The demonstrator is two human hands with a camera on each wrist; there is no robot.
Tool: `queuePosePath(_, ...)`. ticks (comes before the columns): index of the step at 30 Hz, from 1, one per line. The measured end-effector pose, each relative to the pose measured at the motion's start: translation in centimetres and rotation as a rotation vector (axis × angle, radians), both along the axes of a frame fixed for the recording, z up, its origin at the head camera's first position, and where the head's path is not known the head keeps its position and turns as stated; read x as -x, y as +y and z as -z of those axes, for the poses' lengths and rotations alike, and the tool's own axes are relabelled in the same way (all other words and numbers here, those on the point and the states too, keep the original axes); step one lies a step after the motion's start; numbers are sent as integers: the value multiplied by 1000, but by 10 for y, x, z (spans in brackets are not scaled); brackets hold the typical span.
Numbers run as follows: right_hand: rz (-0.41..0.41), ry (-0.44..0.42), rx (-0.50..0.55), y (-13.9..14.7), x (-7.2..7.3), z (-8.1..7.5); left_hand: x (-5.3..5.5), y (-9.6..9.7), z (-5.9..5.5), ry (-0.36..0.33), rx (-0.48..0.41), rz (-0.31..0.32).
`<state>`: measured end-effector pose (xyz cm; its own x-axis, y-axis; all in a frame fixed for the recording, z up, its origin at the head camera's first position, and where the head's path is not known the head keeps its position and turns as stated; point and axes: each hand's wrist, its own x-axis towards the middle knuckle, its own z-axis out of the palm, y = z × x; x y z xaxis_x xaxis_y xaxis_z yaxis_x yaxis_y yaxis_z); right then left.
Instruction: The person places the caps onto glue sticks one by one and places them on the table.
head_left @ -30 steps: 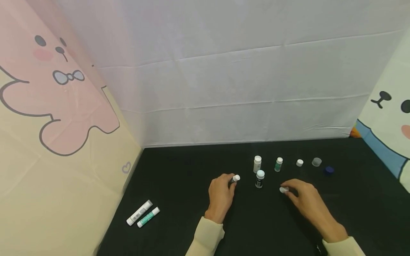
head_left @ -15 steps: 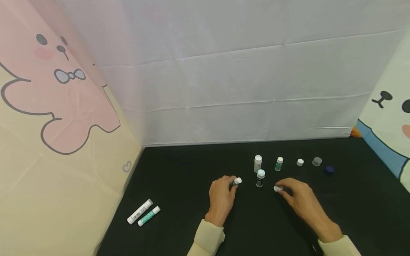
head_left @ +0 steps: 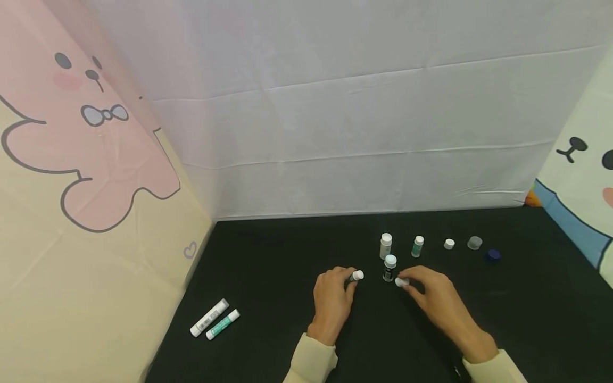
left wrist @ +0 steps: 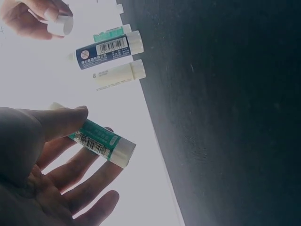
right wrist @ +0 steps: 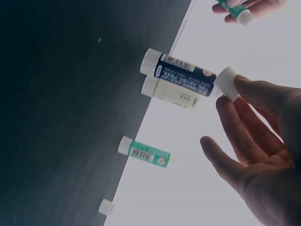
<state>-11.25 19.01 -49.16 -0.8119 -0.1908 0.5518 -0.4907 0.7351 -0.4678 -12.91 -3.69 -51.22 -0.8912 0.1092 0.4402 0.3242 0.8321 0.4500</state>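
My left hand (head_left: 331,300) holds a green glue stick (left wrist: 96,140) between thumb and fingers, its white end (head_left: 357,275) pointing up and right in the head view. With thumb and fingertips, my right hand (head_left: 433,298) pinches a small white cap (right wrist: 227,84). That cap is close beside a navy glue stick (head_left: 388,270) standing on the table; whether they touch I cannot tell. Just behind stands a white glue stick (head_left: 385,247), and a smaller green glue stick (head_left: 417,247) stands to its right.
On the black table (head_left: 268,255), a white cap (head_left: 449,244), a translucent cap (head_left: 474,243) and a dark blue cap (head_left: 494,255) lie back right. A white glue stick (head_left: 209,317) and a green-and-white one (head_left: 222,325) lie at left. Fabric walls (head_left: 306,175) enclose the table.
My right hand has moved left with the white cap, up to the navy glue stick. My left hand has shifted slightly down and right, still holding the green glue stick.
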Motion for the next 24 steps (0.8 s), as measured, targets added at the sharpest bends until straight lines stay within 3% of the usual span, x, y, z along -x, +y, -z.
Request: queuePosePath(24,-78,77,52,-22,0,-1,-8,4,6,63,24,14)
